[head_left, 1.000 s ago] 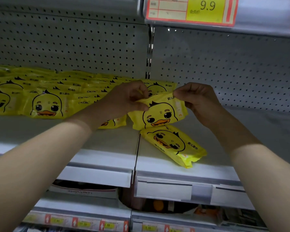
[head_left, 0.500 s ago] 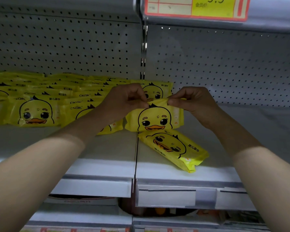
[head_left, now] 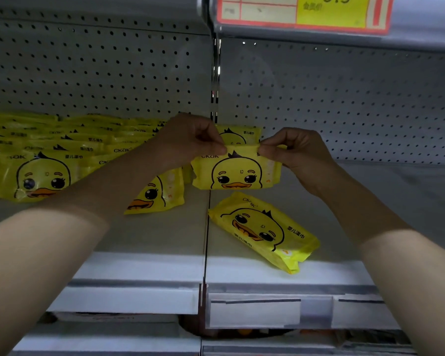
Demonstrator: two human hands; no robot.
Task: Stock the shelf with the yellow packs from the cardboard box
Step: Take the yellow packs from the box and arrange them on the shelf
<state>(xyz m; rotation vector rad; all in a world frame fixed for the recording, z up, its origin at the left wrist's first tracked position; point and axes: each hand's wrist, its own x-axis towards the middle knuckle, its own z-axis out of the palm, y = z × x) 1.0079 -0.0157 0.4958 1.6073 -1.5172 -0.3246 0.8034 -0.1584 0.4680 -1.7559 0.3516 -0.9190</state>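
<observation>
We hold one flat yellow plastic pack printed with a cartoon duck face (head_left: 238, 173) by its top edge, using both hands. Our left hand (head_left: 190, 142) pinches the top left corner between thumb and curled fingers. Our right hand (head_left: 296, 152) pinches the top right corner the same way. The pack stands upright between the two grips, duck face toward us. Its lower edge sits at or just above the pale grey metal shelf (head_left: 149, 268); we cannot tell whether it touches.

Directly behind the grip, a second upright yellow duck pack (head_left: 238, 136) stands against the grey perforated back panel (head_left: 88, 73), only its top showing. Below the grip and a little toward our right hand, another yellow duck pack (head_left: 263, 231) lies flat and askew near the shelf's front edge, its duck upside down to us. Under our left wrist, a yellow duck pack (head_left: 156, 194) leans tilted, partly hidden by the forearm. Further out past the left hand, rows of matching yellow packs (head_left: 41, 173) fill the shelf from front to back.

High above our right hand, a red and yellow price label (head_left: 303, 11) hangs on the shelf above. Low beneath the grip, a clear label strip (head_left: 254, 312) runs along the shelf front.
</observation>
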